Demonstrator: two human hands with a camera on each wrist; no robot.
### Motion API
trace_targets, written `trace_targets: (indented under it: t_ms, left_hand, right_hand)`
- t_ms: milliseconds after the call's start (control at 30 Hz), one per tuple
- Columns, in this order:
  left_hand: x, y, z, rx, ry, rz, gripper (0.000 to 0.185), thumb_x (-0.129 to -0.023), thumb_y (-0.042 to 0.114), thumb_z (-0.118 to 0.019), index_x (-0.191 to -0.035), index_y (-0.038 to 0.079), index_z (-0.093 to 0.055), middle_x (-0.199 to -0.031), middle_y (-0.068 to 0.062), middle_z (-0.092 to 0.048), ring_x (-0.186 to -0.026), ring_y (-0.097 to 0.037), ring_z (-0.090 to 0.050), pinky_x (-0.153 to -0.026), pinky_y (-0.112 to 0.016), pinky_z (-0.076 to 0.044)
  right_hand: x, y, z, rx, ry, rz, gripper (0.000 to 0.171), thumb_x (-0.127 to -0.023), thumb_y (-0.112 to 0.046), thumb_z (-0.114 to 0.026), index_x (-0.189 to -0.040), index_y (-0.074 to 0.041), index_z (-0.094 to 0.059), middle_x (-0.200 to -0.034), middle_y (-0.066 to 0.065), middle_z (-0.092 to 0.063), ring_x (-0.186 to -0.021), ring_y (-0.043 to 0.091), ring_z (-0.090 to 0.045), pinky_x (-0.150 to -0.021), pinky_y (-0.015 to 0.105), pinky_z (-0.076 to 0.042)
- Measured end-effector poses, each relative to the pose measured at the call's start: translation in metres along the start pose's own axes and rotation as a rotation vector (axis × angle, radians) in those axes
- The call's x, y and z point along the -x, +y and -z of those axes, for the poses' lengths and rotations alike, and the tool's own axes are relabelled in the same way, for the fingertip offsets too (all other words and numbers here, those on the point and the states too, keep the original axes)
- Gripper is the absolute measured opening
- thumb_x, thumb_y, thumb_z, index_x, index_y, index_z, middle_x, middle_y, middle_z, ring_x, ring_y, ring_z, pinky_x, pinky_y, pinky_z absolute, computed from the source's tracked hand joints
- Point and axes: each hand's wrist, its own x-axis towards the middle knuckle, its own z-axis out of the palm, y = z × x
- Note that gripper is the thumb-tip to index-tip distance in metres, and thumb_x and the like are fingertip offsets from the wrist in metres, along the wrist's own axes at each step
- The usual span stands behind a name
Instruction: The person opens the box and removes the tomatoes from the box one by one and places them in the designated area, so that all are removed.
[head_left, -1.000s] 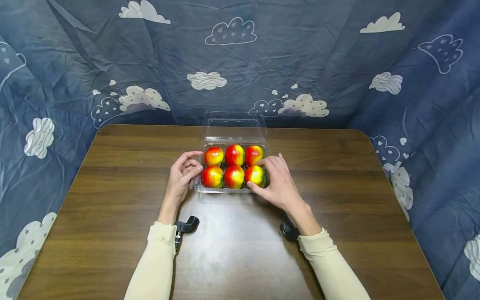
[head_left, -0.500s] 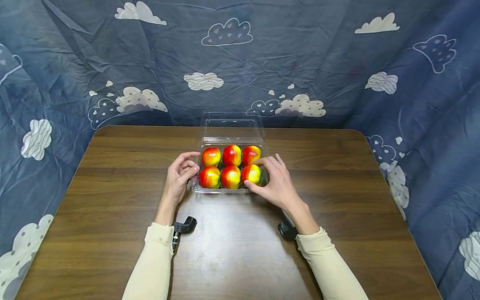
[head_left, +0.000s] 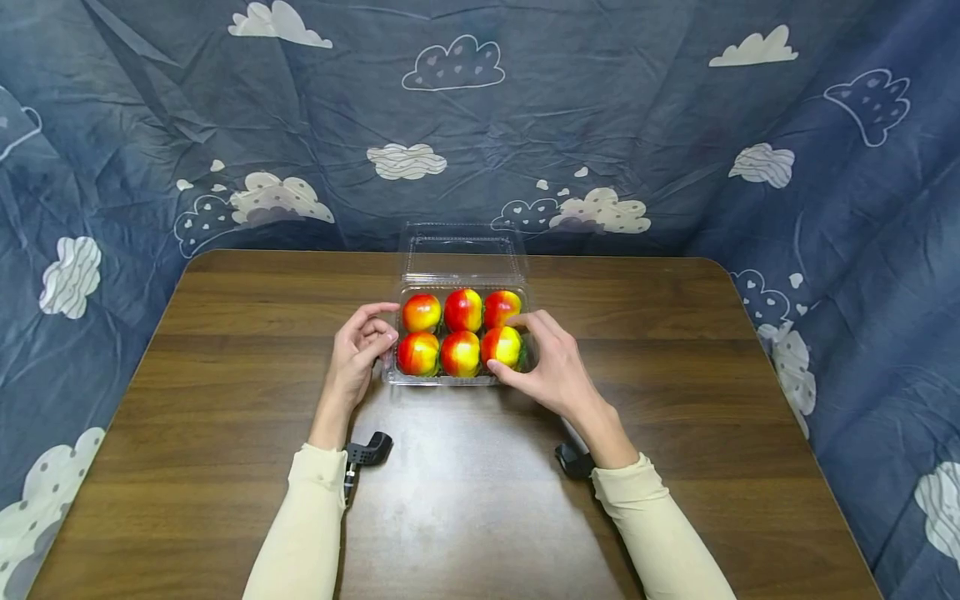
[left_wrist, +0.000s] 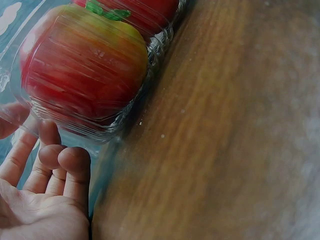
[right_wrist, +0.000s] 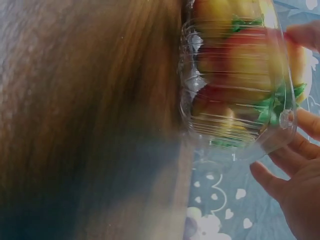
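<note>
A clear plastic clamshell box (head_left: 442,381) sits mid-table with its lid (head_left: 463,250) open toward the back. Six red-and-yellow fruits (head_left: 461,310) fill it in two rows. My left hand (head_left: 384,327) is at the box's left end, its curled fingers (left_wrist: 65,165) against the clear wall (left_wrist: 100,131) beside a fruit (left_wrist: 82,65). My right hand (head_left: 517,354) is at the right end, with thumb and index finger curled round the front right fruit (head_left: 498,342). The right wrist view shows its other fingers (right_wrist: 295,195) outside the box corner (right_wrist: 235,135).
The brown wooden table (head_left: 675,375) has rounded far corners. A blue cloth with cloud prints (head_left: 600,125) hangs behind it and along both sides. Black wrist mounts (head_left: 367,454) show under both cream sleeves.
The right index finger and thumb have curled a little tighter around the front right fruit. The left hand and the box keep their places.
</note>
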Motion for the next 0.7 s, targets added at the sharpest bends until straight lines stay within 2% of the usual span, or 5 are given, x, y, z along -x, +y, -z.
trace_targets:
  t_ms: [100, 233, 333, 567, 700]
  left_hand:
    - [-0.0002, 0.0003, 0.0, 0.002, -0.004, 0.003, 0.039, -0.089, -0.01, -0.059, -0.127, -0.012, -0.052, -0.079, -0.007, -0.061, -0.056, -0.019, -0.049, -0.044, -0.024, -0.043]
    - [0.0002, 0.0009, 0.0002, 0.003, -0.004, 0.01, 0.039, -0.089, -0.01, -0.059, -0.128, -0.012, -0.052, -0.079, -0.008, -0.061, -0.056, -0.02, -0.049, -0.044, -0.024, -0.043]
    - [0.0004, 0.0009, 0.0001, -0.002, -0.001, 0.014, 0.039, -0.089, -0.01, -0.06, -0.128, -0.011, -0.053, -0.079, -0.008, -0.06, -0.057, -0.023, -0.047, -0.045, -0.024, -0.043]
    - [0.0001, -0.0002, 0.0005, 0.0, 0.001, 0.011, 0.039, -0.089, -0.01, -0.06, -0.128, -0.011, -0.053, -0.079, -0.01, -0.06, -0.057, -0.024, -0.047, -0.046, -0.024, -0.043]
    - [-0.0001, -0.0004, -0.0005, 0.002, 0.004, 0.008, 0.039, -0.089, -0.011, -0.06, -0.128, -0.011, -0.053, -0.079, -0.01, -0.06, -0.057, -0.02, -0.05, -0.046, -0.023, -0.043]
  right_hand:
    - [-0.001, -0.0002, 0.0007, -0.023, 0.025, 0.028, 0.056, -0.075, -0.048, -0.081, -0.116, -0.014, -0.064, -0.109, -0.003, -0.062, -0.096, 0.021, -0.06, -0.077, 0.032, -0.05]
    - [-0.0029, -0.0006, 0.002, -0.054, 0.073, 0.08, 0.054, -0.074, -0.045, -0.082, -0.116, -0.015, -0.066, -0.11, -0.003, -0.063, -0.102, 0.018, -0.06, -0.086, 0.033, -0.051]
    - [-0.004, -0.0008, 0.0032, -0.071, 0.116, 0.1, 0.054, -0.074, -0.043, -0.082, -0.119, -0.016, -0.068, -0.112, -0.002, -0.063, -0.104, 0.018, -0.06, -0.087, 0.033, -0.051]
    - [-0.0048, -0.0001, 0.0071, -0.094, 0.189, 0.064, 0.056, -0.075, -0.039, -0.081, -0.125, -0.017, -0.068, -0.117, 0.0, -0.061, -0.103, 0.015, -0.059, -0.084, 0.034, -0.053]
    - [-0.0046, 0.0023, 0.0079, -0.077, 0.203, 0.04, 0.06, -0.075, -0.038, -0.082, -0.128, -0.014, -0.065, -0.122, 0.0, -0.063, -0.108, 0.015, -0.059, -0.088, 0.035, -0.055]
